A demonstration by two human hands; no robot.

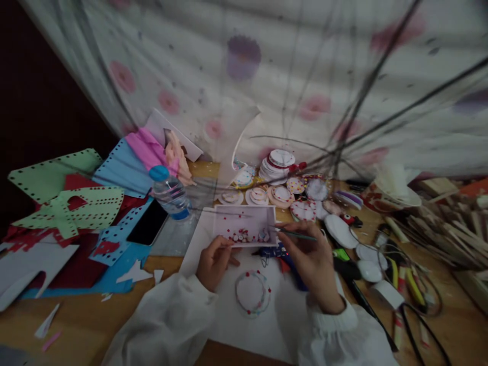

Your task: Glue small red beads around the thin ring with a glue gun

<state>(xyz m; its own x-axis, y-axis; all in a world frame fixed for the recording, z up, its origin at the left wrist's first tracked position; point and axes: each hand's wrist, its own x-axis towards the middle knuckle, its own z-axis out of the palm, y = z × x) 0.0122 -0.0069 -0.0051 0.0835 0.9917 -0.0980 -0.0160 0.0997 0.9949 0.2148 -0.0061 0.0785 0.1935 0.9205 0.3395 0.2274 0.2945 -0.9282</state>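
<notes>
Two hands: I see both low in the head view, white sleeves running back toward the camera, wrists bent so the fingers point away toward the tray.
Left hand (214,260): fingers curled in, tips pinched at the near left edge of the shallow white rectangular tray (244,223); I cannot tell whether a bead is caught between them.
Right hand (310,262): palm down and turned slightly inward, thumb and forefinger closed on a thin green-handled needle tool (296,233); the tool lies nearly level, its tip reaching over the tray's right end.
Tray contents: a loose cluster of small red and white beads (247,236) along the near wall.
Ring: a wire circle strung with red and pale beads (253,294) lies flat on a white paper sheet (244,325), between the two wrists and just in front of the tray.
Left of tray: clear plastic water bottle with blue cap (170,192), lying tilted; black phone (148,222) beside it, on blue punched card.
Behind tray: stacks of round decorated paper discs (280,163).
Right of hand: pliers with yellow and red grips (403,280) and other tools on the wooden table (95,315), too blurred to sort.
Backdrop: pale flowered fabric, out of focus.
</notes>
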